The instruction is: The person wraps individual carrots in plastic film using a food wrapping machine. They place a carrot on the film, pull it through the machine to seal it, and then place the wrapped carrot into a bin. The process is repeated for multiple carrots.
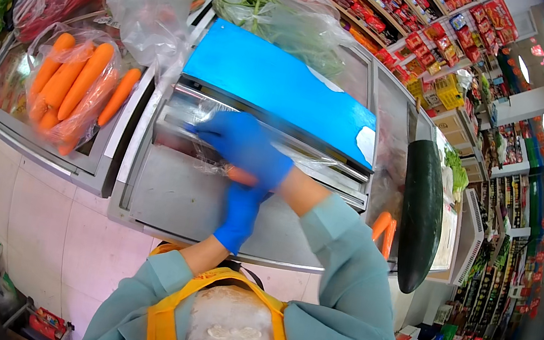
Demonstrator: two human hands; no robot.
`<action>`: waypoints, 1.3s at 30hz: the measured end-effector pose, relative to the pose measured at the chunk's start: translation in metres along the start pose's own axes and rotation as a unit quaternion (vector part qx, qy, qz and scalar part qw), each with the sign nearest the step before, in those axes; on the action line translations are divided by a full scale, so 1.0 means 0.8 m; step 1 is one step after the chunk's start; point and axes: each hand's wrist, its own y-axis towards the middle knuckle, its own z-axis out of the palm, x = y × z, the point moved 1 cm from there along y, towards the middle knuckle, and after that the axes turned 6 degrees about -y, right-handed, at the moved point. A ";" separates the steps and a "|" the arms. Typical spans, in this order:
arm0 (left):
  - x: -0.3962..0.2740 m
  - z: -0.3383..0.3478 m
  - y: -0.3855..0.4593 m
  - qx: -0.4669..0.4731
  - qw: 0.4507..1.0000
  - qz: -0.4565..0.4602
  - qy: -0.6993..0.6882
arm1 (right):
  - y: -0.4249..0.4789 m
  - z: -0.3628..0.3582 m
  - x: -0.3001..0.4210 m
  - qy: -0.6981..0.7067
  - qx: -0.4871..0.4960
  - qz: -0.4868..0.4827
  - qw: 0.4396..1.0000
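My right hand (249, 148), in a blue glove, is over the front of a film-wrapping machine (284, 87) with a bright blue cover. Its fingers are blurred beside thin clear plastic film (207, 161), so their grip is unclear. Below it, my left hand (240, 213), also blue-gloved, is closed around a carrot (241, 176). Most of that carrot is hidden by the hands, and film hangs at its left end. Both hands are above the machine's bare grey metal plate (178, 198).
On the left, a clear bag of carrots (71, 82) lies on a freezer's glass top, a loose carrot (119, 97) beside it. Bagged green vegetables (283, 24) sit behind the machine. To the right are two carrots (383, 231) and a large winter melon (420, 216).
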 end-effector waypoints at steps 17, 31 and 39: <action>-0.094 0.046 -0.064 -0.109 0.989 -0.014 0.099 | -0.196 0.007 0.060 -0.435 -0.023 0.120 0.892; -0.146 0.066 -0.138 0.301 0.903 -0.264 0.158 | -0.162 -0.059 0.119 0.577 -0.136 0.238 0.770; -0.089 0.046 -0.112 0.284 0.919 -0.229 0.153 | -0.174 -0.086 0.116 0.595 -0.219 0.221 0.741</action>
